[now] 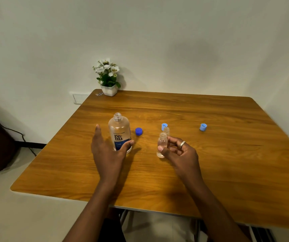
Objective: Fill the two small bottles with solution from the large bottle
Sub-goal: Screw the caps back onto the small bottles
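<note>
- The large bottle [119, 132] stands upright and uncapped on the wooden table [227, 163], with liquid inside
- The left hand [108, 152] is spread wide at its base: fingers straight and clear of its left side, thumb tip against the lower label
- Just right of the large bottle lies the dark blue cap [138, 131]
- Further right, the right hand [179, 151] pinches one uncapped small bottle [162, 143] between thumb and fingers; whether its base rests on the table I cannot tell
- The second small bottle [167, 129] stands just behind it, partly hidden
- A light blue cap [163, 126] sits beside that one, another cap [203, 127] well to the right
- Behind the large bottle, at the table's far corner, a potted plant [109, 77]
</note>
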